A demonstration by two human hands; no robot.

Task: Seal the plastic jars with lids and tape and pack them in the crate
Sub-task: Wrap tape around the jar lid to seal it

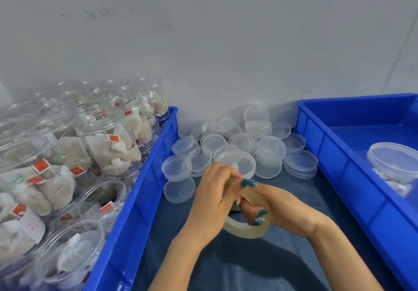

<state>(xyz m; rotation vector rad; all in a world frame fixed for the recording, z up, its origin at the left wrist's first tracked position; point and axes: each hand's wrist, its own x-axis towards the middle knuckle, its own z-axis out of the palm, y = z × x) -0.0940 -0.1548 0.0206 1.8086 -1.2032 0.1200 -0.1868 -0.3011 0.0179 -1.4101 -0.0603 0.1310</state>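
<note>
Nearest my view, the right hand (278, 207) grips the tape roll (246, 232). Its fingers (257, 217) are curled through the roll's hole and its thumb is laid along the top of the band. The left hand (214, 191) is clenched too, its fingertips pinching the tape at the roll's upper edge, touching the right thumb. I see the roll held just above the dark blue cloth (282, 263), between the two crates.

Just behind the knuckles stands a capped jar (243, 162), mostly hidden by the left hand; I cannot tell whether the tape touches it. Around and beyond it loose clear lids (260, 128) lie scattered and stacked on the cloth up to the grey wall (203, 42).

On my left, the left crate (144, 186) is packed with open jars (106, 137), each filled with pale sachets (113, 148) bearing red tags. On my right, the right crate (334, 155) holds one sealed jar (393, 162) with white sachets inside, well apart from both hands.
</note>
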